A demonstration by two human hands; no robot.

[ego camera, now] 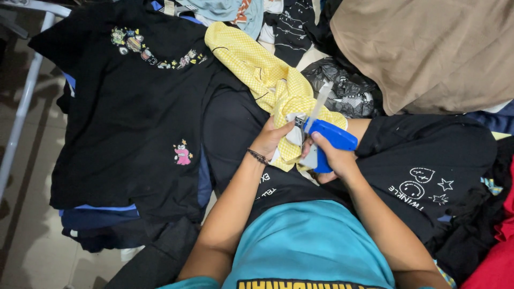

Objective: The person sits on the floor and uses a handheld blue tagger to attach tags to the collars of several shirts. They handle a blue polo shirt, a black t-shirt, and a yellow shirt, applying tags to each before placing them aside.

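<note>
Near: my teal cotton shirt [308, 241] fills the bottom of the view, both forearms reaching up from it.

Left hand [270, 140], with a dark braided wristband [258, 156], has its fingers closed around a bunched fold of the yellow checked fabric garment [257, 67], pinching a small white label [294, 136] against it. Right hand [333, 158] is wrapped tight round the grip of the blue plastic tagging gun [332, 139], thumb on top, nose pushed right up to the label. A clear strip of plastic fasteners [320, 101] sticks up from the gun.

Status, my read: the yellow piece is mid-tagging. Gun is on the label, but I can't tell whether the fastener is through yet. It lies across my lap on black garments, touching both hands.

Left of me: a stack topped by a black T-shirt with small cartoon prints [134, 107], laid flat, looks like the done pile. Right: a black T-shirt with white smiley and star print [428, 166], crumpled, and some red cloth [500, 251] at the edge.

Far: a loose heap of mixed clothes, a crinkled black plastic bag [342, 85], and a large tan cloth [428, 48]. That heap looks untouched, so plenty left.
</note>
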